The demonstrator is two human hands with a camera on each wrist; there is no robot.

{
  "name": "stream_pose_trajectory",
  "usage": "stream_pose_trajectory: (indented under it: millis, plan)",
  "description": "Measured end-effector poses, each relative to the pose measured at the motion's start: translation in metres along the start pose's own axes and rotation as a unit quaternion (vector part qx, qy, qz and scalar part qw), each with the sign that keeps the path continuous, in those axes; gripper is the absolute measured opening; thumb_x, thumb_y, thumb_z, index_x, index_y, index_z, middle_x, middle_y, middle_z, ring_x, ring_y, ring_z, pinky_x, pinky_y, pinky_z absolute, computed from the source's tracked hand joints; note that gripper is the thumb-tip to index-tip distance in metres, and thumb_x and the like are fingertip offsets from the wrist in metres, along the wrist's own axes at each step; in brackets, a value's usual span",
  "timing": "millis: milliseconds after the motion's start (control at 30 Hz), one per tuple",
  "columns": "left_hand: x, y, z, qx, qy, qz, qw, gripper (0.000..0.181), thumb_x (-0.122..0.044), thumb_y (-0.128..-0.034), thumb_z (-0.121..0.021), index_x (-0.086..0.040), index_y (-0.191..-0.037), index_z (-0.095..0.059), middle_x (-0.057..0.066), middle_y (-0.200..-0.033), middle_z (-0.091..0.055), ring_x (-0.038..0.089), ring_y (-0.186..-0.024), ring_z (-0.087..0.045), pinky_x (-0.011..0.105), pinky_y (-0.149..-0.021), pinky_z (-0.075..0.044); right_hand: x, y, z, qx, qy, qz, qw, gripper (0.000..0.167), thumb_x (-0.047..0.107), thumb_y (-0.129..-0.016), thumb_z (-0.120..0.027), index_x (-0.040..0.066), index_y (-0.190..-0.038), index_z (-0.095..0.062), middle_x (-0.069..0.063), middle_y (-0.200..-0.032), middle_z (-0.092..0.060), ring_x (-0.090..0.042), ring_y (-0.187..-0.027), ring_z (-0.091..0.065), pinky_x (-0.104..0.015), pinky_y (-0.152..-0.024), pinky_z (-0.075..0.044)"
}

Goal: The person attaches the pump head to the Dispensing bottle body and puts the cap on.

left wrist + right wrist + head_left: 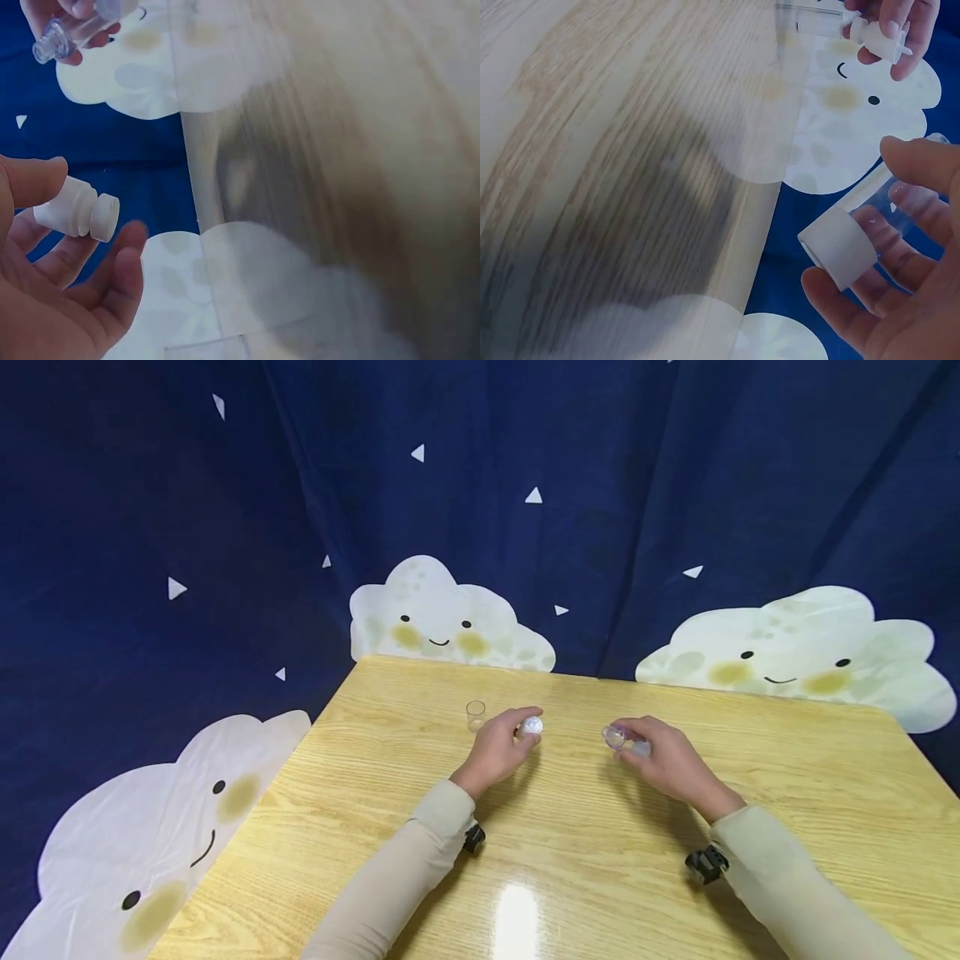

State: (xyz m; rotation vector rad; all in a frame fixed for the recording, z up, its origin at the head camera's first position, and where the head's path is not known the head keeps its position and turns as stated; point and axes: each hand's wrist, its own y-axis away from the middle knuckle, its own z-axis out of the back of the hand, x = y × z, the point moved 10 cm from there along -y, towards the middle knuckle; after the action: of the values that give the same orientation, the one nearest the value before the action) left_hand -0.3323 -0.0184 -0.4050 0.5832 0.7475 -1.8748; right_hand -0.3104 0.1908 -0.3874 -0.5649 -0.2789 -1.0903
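In the head view, my left hand holds a white pump head between thumb and fingers, above the wooden table. The left wrist view shows this pump head side on, with its stepped, narrower end pointing away from the palm. To the right, my right hand grips a clear plastic bottle lying sideways, its open neck facing left. A wide white band wraps the bottle's other end. The two parts are apart. Just beyond my left hand, a clear cap stands on the table.
The light wooden table reaches back to a dark blue curtain printed with clouds and small white triangles. A black wrist camera sits below my right sleeve, and another black one below the left.
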Motion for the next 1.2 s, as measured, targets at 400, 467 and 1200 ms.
stream_pose_trajectory:
  millis: [400, 467, 1200]
  plan:
    - [0.001, 0.008, -0.009, 0.012, 0.023, 0.01, 0.9996, 0.043, -0.017, -0.0966, -0.064, -0.007, -0.138, -0.056, 0.01, -0.125, -0.067, 0.016, -0.091, -0.06, 0.023, -0.075, -0.049, 0.002, 0.0, -0.001, -0.002, 0.006, 0.003, 1.0, 0.039, 0.012, -0.087, -0.073, 0.003, -0.124, -0.066, -0.015, -0.105, -0.071, -0.03, -0.093, -0.067, -0.046, -0.079, -0.053]
    - [0.0, 0.008, -0.009, 0.01, 0.027, 0.011, 0.9995, 0.043, -0.017, -0.0962, -0.064, -0.004, -0.136, -0.056, 0.011, -0.123, -0.067, 0.017, -0.091, -0.06, 0.022, -0.073, -0.049, 0.004, -0.001, -0.001, -0.007, 0.009, 0.009, 0.9999, 0.038, 0.013, -0.086, -0.073, 0.003, -0.123, -0.067, -0.015, -0.104, -0.071, -0.03, -0.093, -0.067, -0.045, -0.079, -0.053]
    - [0.001, 0.009, -0.001, -0.004, 0.026, 0.015, 0.9995, 0.037, -0.014, -0.0969, -0.063, -0.006, -0.133, -0.06, 0.012, -0.117, -0.068, 0.017, -0.089, -0.06, 0.022, -0.071, -0.05, 0.012, -0.007, -0.002, 0.009, 0.0, 0.0, 1.0, 0.037, 0.014, -0.088, -0.073, 0.004, -0.123, -0.067, -0.016, -0.106, -0.07, -0.031, -0.094, -0.066, -0.046, -0.08, -0.053]
